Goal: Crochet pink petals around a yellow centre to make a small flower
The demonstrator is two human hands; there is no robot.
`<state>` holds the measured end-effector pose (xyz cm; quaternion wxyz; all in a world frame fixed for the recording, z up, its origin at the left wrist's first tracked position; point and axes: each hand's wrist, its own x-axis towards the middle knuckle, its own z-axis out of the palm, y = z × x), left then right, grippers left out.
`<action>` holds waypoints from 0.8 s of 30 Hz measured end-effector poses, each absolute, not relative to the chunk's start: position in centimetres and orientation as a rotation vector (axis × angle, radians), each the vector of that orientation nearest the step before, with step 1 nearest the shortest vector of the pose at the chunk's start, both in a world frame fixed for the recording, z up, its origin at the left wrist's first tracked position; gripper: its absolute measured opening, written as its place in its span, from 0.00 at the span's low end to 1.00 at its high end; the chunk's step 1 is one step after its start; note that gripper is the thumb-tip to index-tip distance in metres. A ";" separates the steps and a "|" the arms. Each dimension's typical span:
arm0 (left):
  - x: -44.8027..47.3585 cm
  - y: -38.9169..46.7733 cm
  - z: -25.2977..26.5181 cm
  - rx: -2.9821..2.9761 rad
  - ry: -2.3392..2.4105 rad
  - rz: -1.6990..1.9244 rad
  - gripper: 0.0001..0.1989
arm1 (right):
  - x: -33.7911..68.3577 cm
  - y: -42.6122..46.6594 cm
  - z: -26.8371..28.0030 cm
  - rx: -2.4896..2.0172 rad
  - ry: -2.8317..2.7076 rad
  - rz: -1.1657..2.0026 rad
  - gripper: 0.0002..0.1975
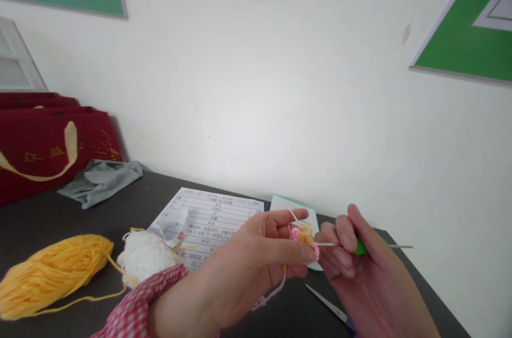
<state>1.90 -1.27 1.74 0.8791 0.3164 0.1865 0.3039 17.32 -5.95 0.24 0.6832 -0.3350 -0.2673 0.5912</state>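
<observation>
Between the thumb and fingers of my left hand point(260, 252) is a small pink and yellow crochet piece point(304, 236). A strand of pale pink yarn point(276, 291) runs over the raised left index finger and hangs below the hand. My right hand point(356, 252) is closed around the green grip of a crochet hook point(360, 247). The hook's metal shaft points left and meets the crochet piece; its tip is hidden there. The other metal end sticks out to the right.
A yellow yarn skein point(56, 274) and a white yarn ball point(146, 255) lie at left. Behind my hands are a printed sheet point(216, 210) and a teal-edged card point(288, 203). Scissors point(326, 300) lie below. Red bags point(36, 141) and a grey cloth point(106, 180) stand near the wall.
</observation>
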 end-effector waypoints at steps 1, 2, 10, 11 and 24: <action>1.9 -1.3 1.9 0.659 0.377 0.621 0.27 | 17.5 -6.1 0.3 -0.758 -0.638 1.297 0.23; 1.9 -1.3 2.0 0.658 0.360 0.607 0.27 | 17.7 -6.2 0.3 -0.765 -0.678 1.264 0.22; 1.9 -1.4 1.9 0.696 0.414 0.550 0.25 | 18.1 -7.1 0.6 -0.814 -0.883 0.976 0.26; 1.9 -1.4 1.9 0.701 0.429 0.542 0.26 | 18.0 -7.2 0.7 -0.813 -0.903 0.943 0.26; 2.0 -1.8 2.3 0.846 0.538 0.588 0.41 | 18.6 -6.8 1.0 -0.693 -1.215 0.602 0.27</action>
